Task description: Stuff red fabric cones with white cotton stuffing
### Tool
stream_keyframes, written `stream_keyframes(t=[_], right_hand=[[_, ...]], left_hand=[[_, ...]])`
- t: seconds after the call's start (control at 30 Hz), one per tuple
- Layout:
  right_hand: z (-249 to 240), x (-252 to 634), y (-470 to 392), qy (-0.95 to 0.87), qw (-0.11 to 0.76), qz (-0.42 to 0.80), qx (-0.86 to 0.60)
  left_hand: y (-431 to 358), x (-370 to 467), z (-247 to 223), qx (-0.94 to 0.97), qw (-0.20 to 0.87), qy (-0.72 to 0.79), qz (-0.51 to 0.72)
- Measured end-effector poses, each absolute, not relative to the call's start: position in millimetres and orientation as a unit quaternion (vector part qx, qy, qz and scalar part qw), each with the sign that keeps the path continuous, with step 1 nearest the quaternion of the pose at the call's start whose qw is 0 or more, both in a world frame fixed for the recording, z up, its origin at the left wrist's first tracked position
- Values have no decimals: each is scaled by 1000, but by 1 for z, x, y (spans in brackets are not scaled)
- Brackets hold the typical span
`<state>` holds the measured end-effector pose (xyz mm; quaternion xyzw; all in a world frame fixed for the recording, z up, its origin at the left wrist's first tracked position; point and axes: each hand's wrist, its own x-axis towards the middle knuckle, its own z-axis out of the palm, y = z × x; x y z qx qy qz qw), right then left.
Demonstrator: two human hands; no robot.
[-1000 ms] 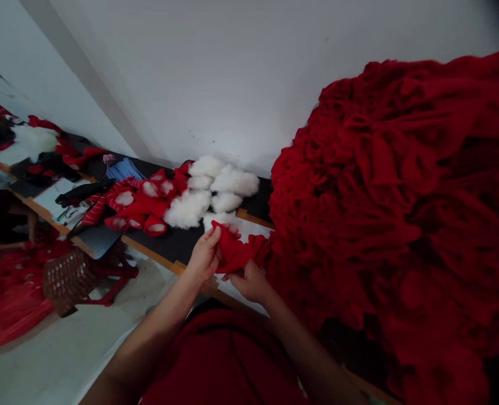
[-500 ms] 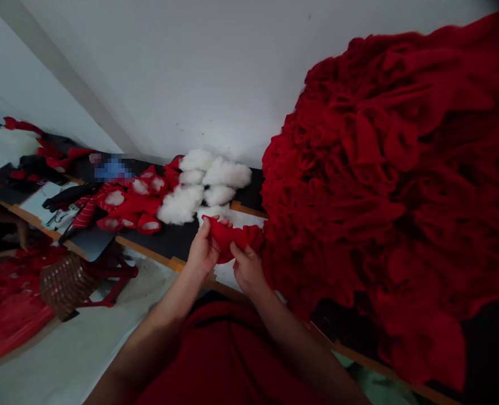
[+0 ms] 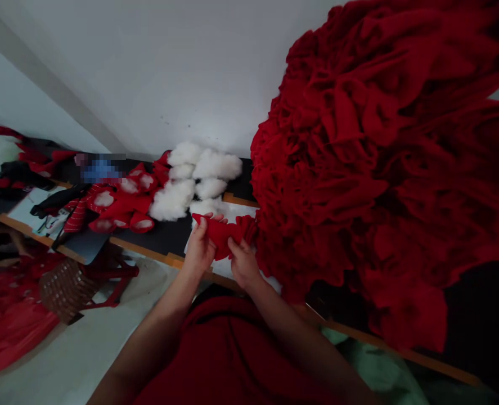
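A piece of red fabric (image 3: 221, 235) is stretched between my two hands, above the near edge of the table. My left hand (image 3: 201, 244) grips its left end, thumb on top. My right hand (image 3: 244, 260) pinches its lower right part, where the cloth is bunched up. Just beyond lie several tufts of white stuffing (image 3: 174, 199). To their left are red fabric pieces with white stuffing showing at their openings (image 3: 122, 211). A big heap of red fabric pieces (image 3: 329, 169) rises close to my right hand.
The long black-topped table (image 3: 165, 239) runs along a white wall (image 3: 181, 67). Farther left on it are a black cloth (image 3: 57, 199) and a striped red cloth (image 3: 75, 220). A red stool (image 3: 116, 284) stands on the floor; another person's arm (image 3: 19, 244) shows at far left.
The view has shifted slightly, so table and heap sit a little farther left and higher. Both hands keep hold of the red fabric, in nearly the same pose.
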<state>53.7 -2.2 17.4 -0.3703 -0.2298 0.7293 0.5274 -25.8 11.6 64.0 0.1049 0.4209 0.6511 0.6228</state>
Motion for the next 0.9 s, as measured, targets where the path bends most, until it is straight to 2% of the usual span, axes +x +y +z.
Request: stream_keyframes(t=[0.17,0.33,0.5,0.9], right_hand=[[22,59,-3,-164,542,752,-338],[18,61,-7,-279,510,759,-294],[13,62,-7,-481,471,668,-317],[18,60,0,-574,436,618,-314]], left_hand=[[13,-26,62,111,621,428,648],[14,-20,55,96,600,446,658],[14,-21,59,98,596,445,661],[14,-32,68,52,633,438,636]])
